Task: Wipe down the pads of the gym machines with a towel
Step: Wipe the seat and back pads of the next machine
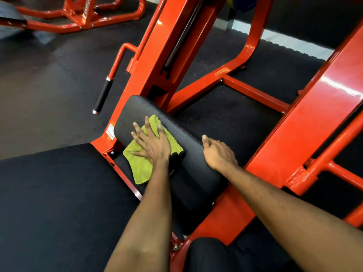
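A long black pad lies tilted in the orange machine frame, running from upper left to lower right. A yellow-green towel is spread over its left side and hangs off the near edge. My left hand presses flat on the towel with fingers spread. My right hand rests on the pad's right edge, its fingers curled over that edge and the thumb pointing up. A second black pad shows at the bottom of the view.
A black-gripped orange handle sticks out left of the pad. Orange beams cross the dark rubber floor to the right and behind. Another orange machine stands at the far upper left. A large black surface fills the lower left.
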